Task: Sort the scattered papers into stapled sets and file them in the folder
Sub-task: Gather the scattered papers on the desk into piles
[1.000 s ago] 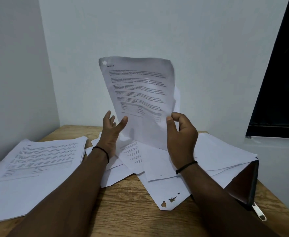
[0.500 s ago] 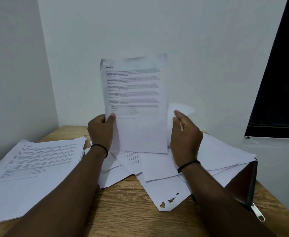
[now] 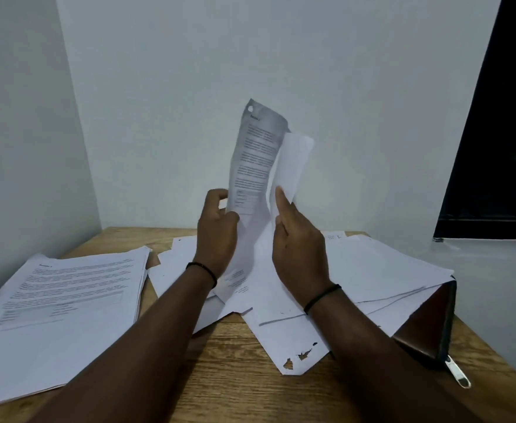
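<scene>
A printed sheet stands upright above the table, turned edge-on, and my left hand grips its lower left edge. My right hand holds a second, blank-looking sheet just to the right of it, thumb raised against the paper. Below both hands lies a loose heap of scattered papers. A neater stack of printed pages rests at the left. The brown zip folder lies at the right under the heap, with its zipper pull hanging off.
The wooden table sits in a corner between white walls. A torn-edged sheet pokes toward the front. A dark panel fills the upper right. Bare wood shows at the front middle.
The printed sheet has swung from facing me to nearly edge-on. My left hand now grips its edge, and a second sheet has separated to the right in my right hand.
</scene>
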